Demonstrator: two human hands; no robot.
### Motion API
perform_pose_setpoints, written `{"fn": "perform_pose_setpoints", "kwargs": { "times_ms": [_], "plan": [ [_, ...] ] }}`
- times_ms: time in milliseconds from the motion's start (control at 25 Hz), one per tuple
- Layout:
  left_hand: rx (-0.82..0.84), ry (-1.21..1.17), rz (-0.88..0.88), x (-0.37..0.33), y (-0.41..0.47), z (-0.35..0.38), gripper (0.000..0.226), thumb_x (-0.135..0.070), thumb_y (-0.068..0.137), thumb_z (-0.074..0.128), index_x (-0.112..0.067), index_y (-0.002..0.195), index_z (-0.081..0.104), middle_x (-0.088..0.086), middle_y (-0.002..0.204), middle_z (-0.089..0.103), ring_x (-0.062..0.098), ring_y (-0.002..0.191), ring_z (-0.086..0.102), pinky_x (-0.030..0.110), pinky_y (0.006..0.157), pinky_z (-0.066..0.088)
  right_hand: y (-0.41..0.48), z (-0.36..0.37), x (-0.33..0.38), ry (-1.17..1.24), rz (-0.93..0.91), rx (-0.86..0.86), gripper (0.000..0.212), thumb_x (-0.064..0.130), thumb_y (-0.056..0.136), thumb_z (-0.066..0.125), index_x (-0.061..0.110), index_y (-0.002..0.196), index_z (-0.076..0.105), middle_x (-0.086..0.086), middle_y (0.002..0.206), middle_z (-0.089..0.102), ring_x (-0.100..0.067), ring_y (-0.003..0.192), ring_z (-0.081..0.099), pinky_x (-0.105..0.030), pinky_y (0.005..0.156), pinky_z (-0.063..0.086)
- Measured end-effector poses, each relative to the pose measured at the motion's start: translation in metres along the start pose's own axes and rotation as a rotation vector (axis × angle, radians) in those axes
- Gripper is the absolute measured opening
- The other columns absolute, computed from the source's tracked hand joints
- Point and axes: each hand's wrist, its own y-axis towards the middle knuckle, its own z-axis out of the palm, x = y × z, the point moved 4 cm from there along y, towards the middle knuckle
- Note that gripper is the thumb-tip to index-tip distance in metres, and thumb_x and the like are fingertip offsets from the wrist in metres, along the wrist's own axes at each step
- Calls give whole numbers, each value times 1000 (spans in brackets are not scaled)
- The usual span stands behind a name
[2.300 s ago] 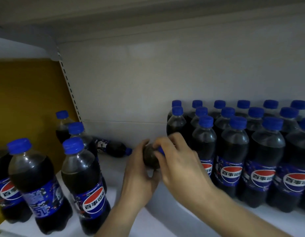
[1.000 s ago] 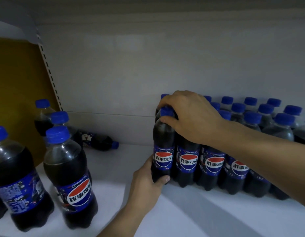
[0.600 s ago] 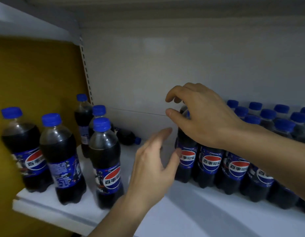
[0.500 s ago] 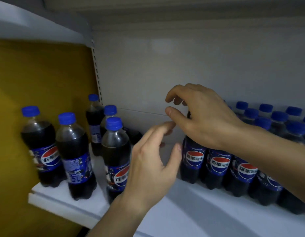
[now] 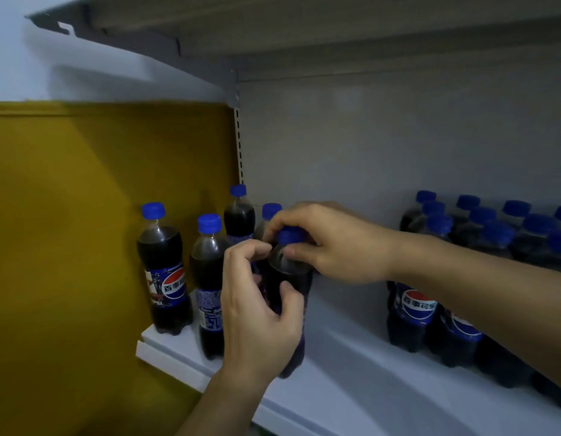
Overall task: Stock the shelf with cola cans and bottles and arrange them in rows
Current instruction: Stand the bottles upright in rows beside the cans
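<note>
Both hands gripped one upright bottle (image 5: pixel 288 278) on the shelf (image 5: pixel 351 372), near its left end. The left hand (image 5: pixel 260 313) curled round the body from the front; the right hand (image 5: pixel 329 243) reached across, fingers pinching below the cap (image 5: pixel 290 236).

Single head view, close, facing shelf (image 5: pixel 367 357) interior, angled left toward yellow wall (image 5: pixel 84 231).

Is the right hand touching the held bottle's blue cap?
Touching: the head view shows the right hand curled round the blue cap of the cola bottle.
</note>
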Motion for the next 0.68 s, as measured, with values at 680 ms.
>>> {"fn": "perform_pose_setpoints", "kwargs": {
  "times_ms": [680],
  "plan": [
    [308,-175,-349,84,-2,184,79,-4,79,81,-54,130,47,-21,129,59,-2,122,54,35,106,50,-1,-118,-137,-259,298,-179,20,33,92,70,21,109,69,18,89,58,0,77,57,-14,70,43]
  ]
}}
